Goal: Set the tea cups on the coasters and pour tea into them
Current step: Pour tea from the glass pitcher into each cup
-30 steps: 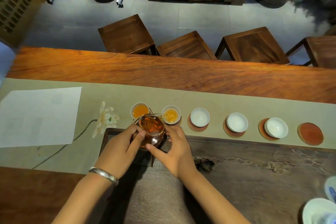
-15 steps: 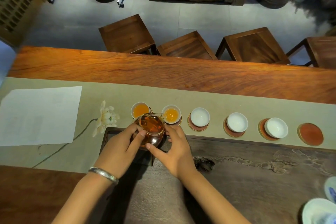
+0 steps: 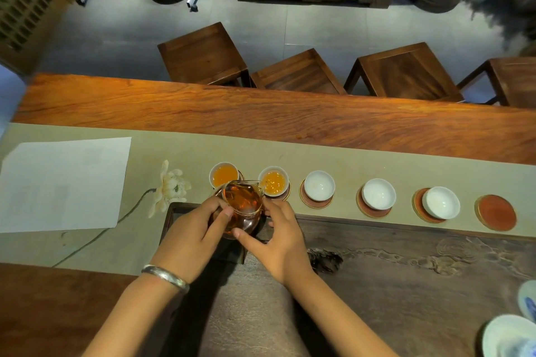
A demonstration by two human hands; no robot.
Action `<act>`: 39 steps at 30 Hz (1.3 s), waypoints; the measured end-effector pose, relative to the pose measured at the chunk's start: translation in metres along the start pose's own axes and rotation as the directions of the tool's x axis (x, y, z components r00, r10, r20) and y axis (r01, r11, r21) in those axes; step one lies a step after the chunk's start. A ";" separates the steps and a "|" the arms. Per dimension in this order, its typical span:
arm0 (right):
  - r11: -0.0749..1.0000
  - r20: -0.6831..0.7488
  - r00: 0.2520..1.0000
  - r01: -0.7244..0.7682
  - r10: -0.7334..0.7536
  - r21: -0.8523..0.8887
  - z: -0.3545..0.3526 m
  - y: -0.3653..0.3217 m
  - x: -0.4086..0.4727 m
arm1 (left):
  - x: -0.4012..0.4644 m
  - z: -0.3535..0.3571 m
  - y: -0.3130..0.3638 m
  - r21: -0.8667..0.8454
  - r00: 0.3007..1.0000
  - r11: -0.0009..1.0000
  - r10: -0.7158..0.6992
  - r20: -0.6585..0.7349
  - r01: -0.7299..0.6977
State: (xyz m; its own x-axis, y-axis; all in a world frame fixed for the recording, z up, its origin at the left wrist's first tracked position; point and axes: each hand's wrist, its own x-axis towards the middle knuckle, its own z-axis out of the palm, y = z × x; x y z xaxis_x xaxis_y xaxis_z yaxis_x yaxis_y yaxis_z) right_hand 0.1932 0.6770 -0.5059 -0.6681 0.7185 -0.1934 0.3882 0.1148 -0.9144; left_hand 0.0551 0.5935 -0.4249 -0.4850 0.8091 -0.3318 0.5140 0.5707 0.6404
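Note:
A glass pitcher point(image 3: 243, 206) of amber tea is tilted with its spout toward the second cup point(image 3: 274, 182), which holds tea. My left hand point(image 3: 193, 238) grips the pitcher's left side and my right hand point(image 3: 278, 238) holds its right side and base. The first cup point(image 3: 222, 175) on the left also holds tea. Three white cups point(image 3: 319, 185) point(image 3: 378, 193) point(image 3: 441, 202) sit empty on round red coasters. The last coaster point(image 3: 495, 212) at the right has no cup on it.
A white paper sheet point(image 3: 62, 182) and a painted lotus flower point(image 3: 171, 185) lie on the green runner at the left. A dark carved tea tray point(image 3: 406, 264) spreads in front of me. Blue-and-white porcelain point(image 3: 510, 336) sits at the lower right. Wooden stools point(image 3: 298, 72) stand beyond the table.
The tea level in the second cup has risen a little. Both hands and the pitcher stay almost where they were.

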 end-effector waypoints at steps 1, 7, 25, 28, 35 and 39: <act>1.000 0.002 1.000 0.001 -0.001 0.002 0.000 0.000 0.000 | 0.000 0.000 0.000 0.001 1.000 1.000 -0.001 0.001 0.001; 1.000 0.005 1.000 -0.006 0.005 0.015 -0.001 -0.001 -0.002 | 0.000 0.000 0.000 0.006 1.000 1.000 0.001 0.003 -0.001; 0.999 0.003 1.000 -0.018 0.018 0.038 -0.001 -0.002 -0.003 | 0.001 0.001 0.000 0.010 1.000 1.000 0.002 0.005 -0.002; 0.999 0.005 1.000 -0.016 0.016 0.039 -0.001 -0.001 -0.003 | 0.001 0.001 0.000 0.011 1.000 1.000 0.005 0.004 -0.005; 0.999 0.001 1.000 0.000 0.000 0.039 -0.001 0.000 -0.003 | 0.001 0.001 0.001 0.020 1.000 1.000 -0.001 0.013 0.001; 0.999 -0.008 1.000 -0.003 0.003 0.034 -0.001 0.000 -0.002 | 0.001 0.002 0.000 0.028 1.000 1.000 0.007 0.005 -0.007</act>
State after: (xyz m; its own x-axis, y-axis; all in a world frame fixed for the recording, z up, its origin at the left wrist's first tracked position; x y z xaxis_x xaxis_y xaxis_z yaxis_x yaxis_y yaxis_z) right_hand 0.1951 0.6756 -0.5049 -0.6619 0.7242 -0.1933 0.3683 0.0896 -0.9254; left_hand 0.0559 0.5949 -0.4269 -0.4777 0.8139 -0.3308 0.5371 0.5685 0.6231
